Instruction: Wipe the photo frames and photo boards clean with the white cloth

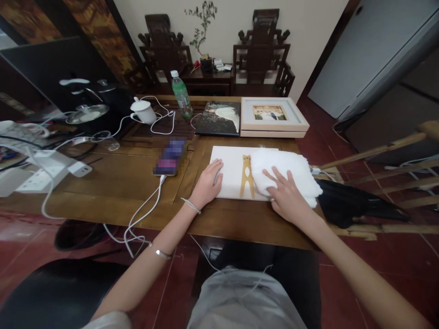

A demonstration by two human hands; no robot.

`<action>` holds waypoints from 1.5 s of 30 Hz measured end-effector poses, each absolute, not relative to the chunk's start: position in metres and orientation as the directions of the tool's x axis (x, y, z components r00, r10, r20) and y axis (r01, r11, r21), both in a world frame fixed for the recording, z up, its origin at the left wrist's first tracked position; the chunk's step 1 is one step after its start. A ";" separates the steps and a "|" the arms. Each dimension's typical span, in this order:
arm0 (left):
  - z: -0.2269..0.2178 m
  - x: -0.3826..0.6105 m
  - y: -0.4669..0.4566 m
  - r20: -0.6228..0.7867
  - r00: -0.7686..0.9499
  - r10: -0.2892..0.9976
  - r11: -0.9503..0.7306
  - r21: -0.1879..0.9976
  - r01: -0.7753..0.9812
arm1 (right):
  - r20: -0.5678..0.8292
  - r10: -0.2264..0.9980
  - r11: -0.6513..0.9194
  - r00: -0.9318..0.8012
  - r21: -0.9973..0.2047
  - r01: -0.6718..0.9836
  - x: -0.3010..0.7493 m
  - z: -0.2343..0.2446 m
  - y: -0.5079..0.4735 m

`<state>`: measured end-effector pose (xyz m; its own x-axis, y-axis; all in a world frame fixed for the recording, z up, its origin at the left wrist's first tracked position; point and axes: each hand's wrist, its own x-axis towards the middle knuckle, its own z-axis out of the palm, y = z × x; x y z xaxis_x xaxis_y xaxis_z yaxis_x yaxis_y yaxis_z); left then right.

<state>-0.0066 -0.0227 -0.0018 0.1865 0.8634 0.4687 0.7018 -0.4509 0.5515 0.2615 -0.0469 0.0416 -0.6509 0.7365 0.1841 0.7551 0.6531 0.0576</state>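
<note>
A white flat board [230, 170] with a yellow cat-like figure [247, 180] lies on the wooden table [130, 183] in front of me. My left hand [207, 183] rests on the board's left edge, fingers curled over it, pressing it down. A white folded cloth [286, 173] covers the board's right part. My right hand [285, 196] lies flat on that cloth with its fingers spread.
Behind the board lie a framed picture [270, 116] and a dark print [219, 119]. A phone [170, 156] on a white cable, a green bottle [181, 95], a white cup [144, 111], power strips and cookware sit to the left. A black cloth [350, 205] lies at the right.
</note>
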 end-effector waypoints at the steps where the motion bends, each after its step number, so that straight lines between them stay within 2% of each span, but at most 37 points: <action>1: -0.002 -0.007 -0.023 0.470 0.187 0.863 -0.452 0.551 0.702 | 0.185 0.736 0.654 -0.652 0.058 0.754 0.262 0.042 -0.047; 10: -0.003 -0.007 -0.022 0.482 0.179 0.858 -0.454 0.548 0.702 | 0.198 0.746 0.646 -0.636 0.015 0.763 0.261 0.042 -0.048; 27: -0.003 -0.007 -0.022 0.478 0.190 0.858 -0.459 0.544 0.703 | 0.188 0.731 0.660 -0.656 0.046 0.750 0.256 0.045 -0.067; 34: -0.002 -0.006 -0.023 0.483 0.179 0.857 -0.454 0.545 0.705 | 0.172 0.703 0.703 -0.690 -0.022 0.711 0.267 0.052 -0.090; 39: -0.001 -0.006 -0.023 0.473 0.187 0.861 -0.454 0.548 0.703 | 0.116 0.723 0.688 -0.681 -0.041 0.724 0.273 0.053 -0.051; 45: -0.003 -0.007 -0.023 0.485 0.189 0.854 -0.463 0.542 0.701 | 0.101 0.802 0.594 -0.589 -0.033 0.804 0.257 0.050 0.018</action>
